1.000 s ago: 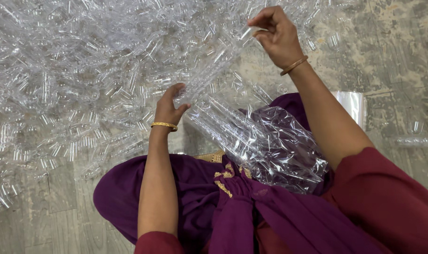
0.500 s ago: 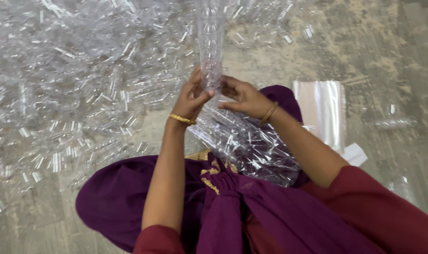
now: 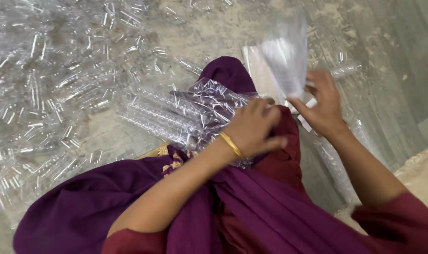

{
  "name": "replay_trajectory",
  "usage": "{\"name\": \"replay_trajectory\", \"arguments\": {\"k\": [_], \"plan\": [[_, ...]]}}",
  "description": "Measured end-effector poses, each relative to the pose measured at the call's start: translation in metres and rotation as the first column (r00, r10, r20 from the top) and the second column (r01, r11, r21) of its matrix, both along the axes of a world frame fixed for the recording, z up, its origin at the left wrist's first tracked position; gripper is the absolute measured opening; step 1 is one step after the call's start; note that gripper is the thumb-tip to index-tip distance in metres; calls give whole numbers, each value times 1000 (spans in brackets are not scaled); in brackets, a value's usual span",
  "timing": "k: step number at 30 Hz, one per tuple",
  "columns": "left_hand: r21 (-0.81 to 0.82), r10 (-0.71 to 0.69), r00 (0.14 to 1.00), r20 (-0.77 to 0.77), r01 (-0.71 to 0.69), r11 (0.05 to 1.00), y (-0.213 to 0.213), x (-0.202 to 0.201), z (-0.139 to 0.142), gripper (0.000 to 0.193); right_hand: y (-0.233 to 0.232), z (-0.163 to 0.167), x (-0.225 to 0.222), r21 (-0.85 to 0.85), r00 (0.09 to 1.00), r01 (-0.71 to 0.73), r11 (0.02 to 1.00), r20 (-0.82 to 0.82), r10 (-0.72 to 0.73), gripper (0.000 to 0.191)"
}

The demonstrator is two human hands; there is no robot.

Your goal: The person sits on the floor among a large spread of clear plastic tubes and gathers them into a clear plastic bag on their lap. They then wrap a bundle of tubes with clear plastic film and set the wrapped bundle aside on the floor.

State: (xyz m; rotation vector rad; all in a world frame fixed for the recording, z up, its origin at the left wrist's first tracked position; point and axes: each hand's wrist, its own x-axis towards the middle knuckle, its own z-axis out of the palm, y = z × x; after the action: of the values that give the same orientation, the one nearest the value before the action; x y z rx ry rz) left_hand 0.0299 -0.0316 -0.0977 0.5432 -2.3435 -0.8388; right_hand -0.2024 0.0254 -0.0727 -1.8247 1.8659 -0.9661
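My left hand [image 3: 251,128], with a gold bangle at the wrist, rests on my lap against a clear plastic bag [image 3: 185,115] packed with transparent tubes. The fingers curl over the bag's crinkled end. My right hand [image 3: 321,104] is off to the right and pinches a thin, empty clear plastic bag [image 3: 286,59] that stands up above it, blurred. Purple cloth [image 3: 129,202] covers my lap under both arms.
A large heap of loose transparent plastic tubes [image 3: 49,89] covers the concrete floor at the left and back. A stack of flat clear bags [image 3: 258,61] lies on the floor behind the right hand. Bare grey concrete [image 3: 392,70] runs along the right side.
Both hands came down from the raised strip of tubes. The filled bag now lies on my lap under the left hand, and the right hand moved right and picked up an empty bag.
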Motion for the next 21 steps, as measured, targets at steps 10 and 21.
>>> {"name": "replay_trajectory", "arguments": {"k": [10,21], "plan": [[-158,281,932,228,-250,955,-26,-8,15,14,118,-24,-70,97,885,53,994,-465,-2,52],[-193,505,795,337,-466,863,-15,-29,51,22,96,-37,-19,-16,888,16,1000,-460,-22,63]]}}
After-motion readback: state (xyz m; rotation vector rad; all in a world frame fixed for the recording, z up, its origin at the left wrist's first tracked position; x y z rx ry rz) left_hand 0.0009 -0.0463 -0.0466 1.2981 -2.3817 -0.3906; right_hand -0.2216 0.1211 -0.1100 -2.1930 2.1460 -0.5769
